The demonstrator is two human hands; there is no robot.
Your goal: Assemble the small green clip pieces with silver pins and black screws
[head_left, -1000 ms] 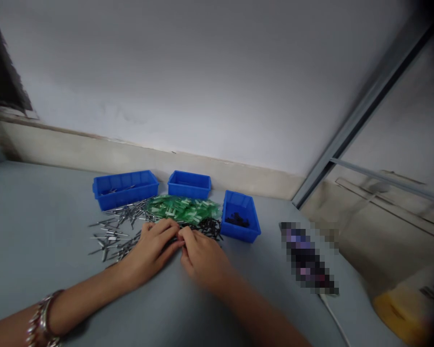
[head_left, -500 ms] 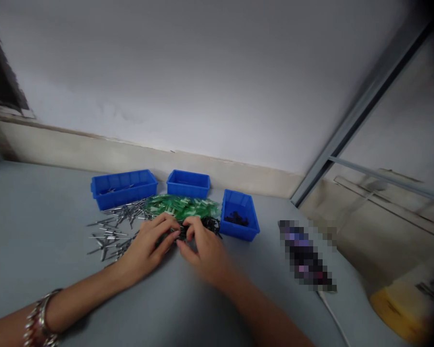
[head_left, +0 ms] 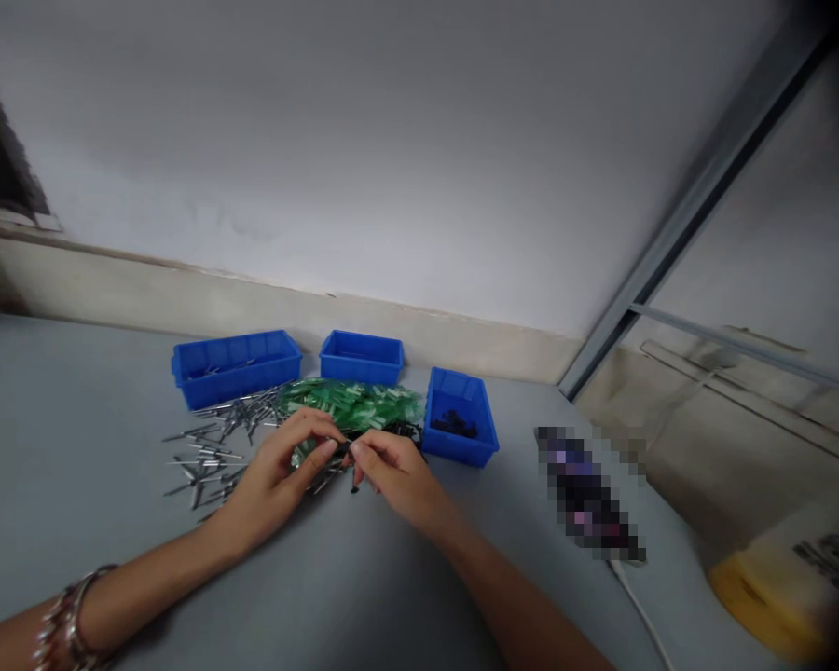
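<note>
A person's right hand (head_left: 398, 480) pinches a small black pin (head_left: 354, 485) between thumb and forefinger at center frame, the pin's long axis running roughly up and down, its thin dark tip pointing toward a gray table (head_left: 76, 438). The left hand (head_left: 272, 489), curled narrow, reaches in just beside it; whether it also grips the pin cannot be told. Both hands are over a heap of black pins (head_left: 400, 431), beside green plastic pieces (head_left: 350, 405) and a spread of silver metal pins (head_left: 213, 447). Three blue bins (head_left: 362, 363) stand beyond them, the rightmost bin (head_left: 479, 447) holding black pieces (head_left: 453, 426). A bracelet (head_left: 70, 620) circles the left wrist at lower left. A pixelated object (head_left: 587, 494) lies at right, a white cord (head_left: 639, 606) leading from it.
</note>
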